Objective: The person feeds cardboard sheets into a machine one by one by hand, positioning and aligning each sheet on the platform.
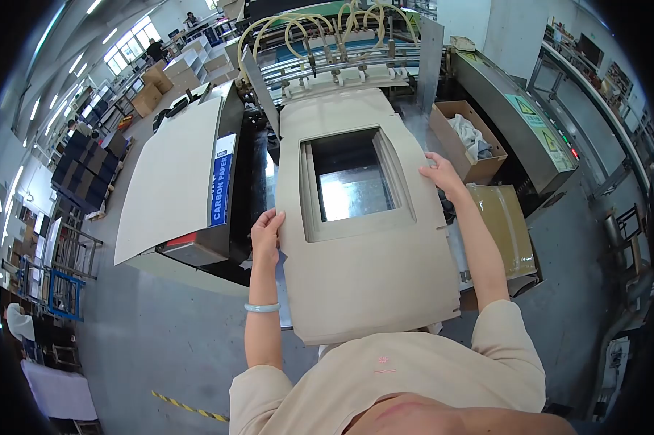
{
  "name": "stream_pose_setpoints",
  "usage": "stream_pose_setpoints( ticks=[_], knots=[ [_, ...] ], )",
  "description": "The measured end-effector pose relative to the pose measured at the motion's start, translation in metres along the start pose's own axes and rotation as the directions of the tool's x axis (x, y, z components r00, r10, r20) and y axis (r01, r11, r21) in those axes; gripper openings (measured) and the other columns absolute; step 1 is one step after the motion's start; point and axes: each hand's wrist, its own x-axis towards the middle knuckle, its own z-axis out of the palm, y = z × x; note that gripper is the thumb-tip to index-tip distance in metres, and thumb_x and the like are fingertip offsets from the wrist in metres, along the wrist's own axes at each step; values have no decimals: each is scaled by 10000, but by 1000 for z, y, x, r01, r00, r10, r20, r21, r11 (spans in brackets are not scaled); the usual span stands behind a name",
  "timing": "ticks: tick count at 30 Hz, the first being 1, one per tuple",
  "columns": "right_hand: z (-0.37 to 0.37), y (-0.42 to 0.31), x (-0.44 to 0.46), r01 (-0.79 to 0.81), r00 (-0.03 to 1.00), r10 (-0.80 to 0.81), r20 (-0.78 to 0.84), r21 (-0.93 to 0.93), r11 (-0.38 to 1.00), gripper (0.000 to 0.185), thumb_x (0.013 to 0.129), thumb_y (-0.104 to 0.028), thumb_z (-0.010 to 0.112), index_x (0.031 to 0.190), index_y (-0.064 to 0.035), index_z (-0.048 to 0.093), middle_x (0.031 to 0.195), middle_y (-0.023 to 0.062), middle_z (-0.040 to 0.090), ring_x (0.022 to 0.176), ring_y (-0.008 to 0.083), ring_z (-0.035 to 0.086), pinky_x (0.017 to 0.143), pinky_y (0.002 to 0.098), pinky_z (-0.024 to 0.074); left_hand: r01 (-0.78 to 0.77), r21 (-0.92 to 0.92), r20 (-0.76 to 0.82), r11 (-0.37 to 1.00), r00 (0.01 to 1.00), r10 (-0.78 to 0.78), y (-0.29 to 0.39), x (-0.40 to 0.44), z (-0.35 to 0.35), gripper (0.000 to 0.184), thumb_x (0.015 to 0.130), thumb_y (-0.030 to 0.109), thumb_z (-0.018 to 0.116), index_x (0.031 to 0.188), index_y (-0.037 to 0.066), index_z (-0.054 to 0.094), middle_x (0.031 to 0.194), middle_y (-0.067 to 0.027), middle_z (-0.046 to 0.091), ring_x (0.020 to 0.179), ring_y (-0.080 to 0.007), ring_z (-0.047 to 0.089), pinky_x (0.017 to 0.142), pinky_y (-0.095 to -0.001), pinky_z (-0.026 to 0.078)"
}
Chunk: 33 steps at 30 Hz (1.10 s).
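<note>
Pinching the cut-out board [370, 286] at both edges, left grip [269, 223] and right grip [440, 175]; leftward, blue "CARBON PAPER" box [222, 187].

On the right, an open brown box [485, 172] has white and gray cloth [469, 136] in it. Near it is another brown box [502, 226] with shiny tape on top. On the left, a blue strip [221, 190] says CARBON PAPER. Farther off are a big dark stack [88, 168], white boxes [188, 64] and a blue frame [66, 296]. A person in a white top [19, 322] is near the left edge. A yellow and black stripe [189, 406] runs along the gray floor [169, 330].
</note>
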Motion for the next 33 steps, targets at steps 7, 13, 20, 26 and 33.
stream_pose_setpoints(
  ticks=[7, 13, 20, 26, 33],
  knots=[
    [4, -19, -3, 5, 1000, -5, -9, 32, 999, 487, 781, -115, 590, 1248, -16, 493, 957, 129, 605, 830, 194, 573, 741, 267, 465, 8, 11, 5, 1000, 1000, -8, 2, 9, 2, 320, 860, 194, 620, 1112, 0, 588, 945, -82, 620, 804, -134, 563, 699, -220, 419],
    [4, -23, 13, 15, 1000, -15, -6, 24, 1000, 458, 811, -110, 584, 1254, -49, 487, 989, 137, 615, 872, 185, 572, 764, 270, 453, 18, -35, -24, 999, 1000, -19, 11, 15, 8, 315, 868, 208, 607, 1106, 2, 591, 948, -84, 622, 835, -145, 561, 726, -230, 417],
    [3, -50, 26, 84, 996, -84, -20, 20, 996, 448, 814, -120, 586, 1244, -31, 501, 1008, 143, 618, 879, 186, 577, 782, 271, 452, -75, -76, -25, 994, 997, 74, 28, 32, 14, 299, 870, 202, 599, 1089, -2, 597, 945, -85, 624, 851, -148, 559, 747, -232, 418],
    [4, -72, 39, 132, 989, -128, -68, 51, 990, 445, 821, -115, 586, 1247, -19, 502, 1013, 145, 622, 882, 175, 581, 780, 273, 459, -165, -142, -28, 976, 986, 162, 44, 56, 17, 287, 866, 188, 602, 1074, -9, 600, 944, -91, 625, 852, -148, 563, 759, -236, 431],
    [8, -72, 55, 199, 977, -190, -94, 97, 975, 444, 823, -106, 593, 1249, -21, 503, 1012, 136, 625, 875, 167, 585, 770, 276, 466, -196, -169, -30, 966, 981, 194, 48, 66, 25, 281, 859, 173, 607, 1070, -14, 599, 938, -95, 625, 854, -148, 566, 767, -238, 440]
  ],
)
